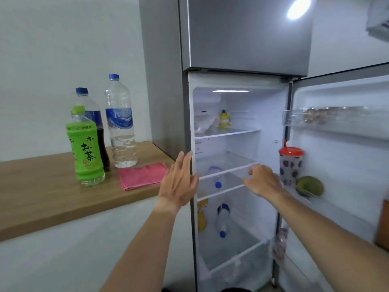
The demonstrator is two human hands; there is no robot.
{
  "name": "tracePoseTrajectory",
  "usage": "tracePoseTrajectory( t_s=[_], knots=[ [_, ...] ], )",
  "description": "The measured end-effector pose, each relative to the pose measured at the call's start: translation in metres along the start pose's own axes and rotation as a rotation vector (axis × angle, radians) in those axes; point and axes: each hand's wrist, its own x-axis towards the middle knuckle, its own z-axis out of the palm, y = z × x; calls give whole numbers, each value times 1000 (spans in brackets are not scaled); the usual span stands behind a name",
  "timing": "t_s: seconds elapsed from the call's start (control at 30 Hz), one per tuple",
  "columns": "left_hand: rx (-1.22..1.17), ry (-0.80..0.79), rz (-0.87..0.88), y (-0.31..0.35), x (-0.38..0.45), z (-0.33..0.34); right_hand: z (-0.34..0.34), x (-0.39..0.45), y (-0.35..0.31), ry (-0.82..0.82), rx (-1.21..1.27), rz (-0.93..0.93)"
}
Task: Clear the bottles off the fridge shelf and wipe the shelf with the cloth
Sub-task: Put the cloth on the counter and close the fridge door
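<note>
Three bottles stand on the wooden counter (42, 199) left of the fridge: a green tea bottle (85, 148), a dark cola bottle (99, 127) behind it and a clear water bottle (121, 121). A pink cloth (142, 175) lies flat beside them. The fridge is open; its middle glass shelf (226, 165) is bare. My left hand (179, 180) hovers open at the fridge's left edge, just right of the cloth. My right hand (263, 180) is at the front edge of the middle shelf, fingers loosely curled, holding nothing.
A water bottle (217, 179) lies on the shelf below, another bottle (223, 220) lower still beside a yellow pack (202, 213). A yellow squeeze bottle (224, 119) sits on the top shelf. The open door (347, 165) holds a red-lidded cup (290, 165) and a green fruit (309, 186).
</note>
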Motion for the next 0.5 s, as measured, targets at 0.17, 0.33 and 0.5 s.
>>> tracePoseTrajectory(
  t_s=[0.17,0.33,0.5],
  knots=[
    [84,-1,-16,16,-2,35,-24,-17,106,27,-356,175],
    [301,3,-39,24,-2,54,-26,-40,170,-46,-459,344],
    [303,-21,-48,27,-4,58,-9,-58,173,-82,-398,404]
  ],
)
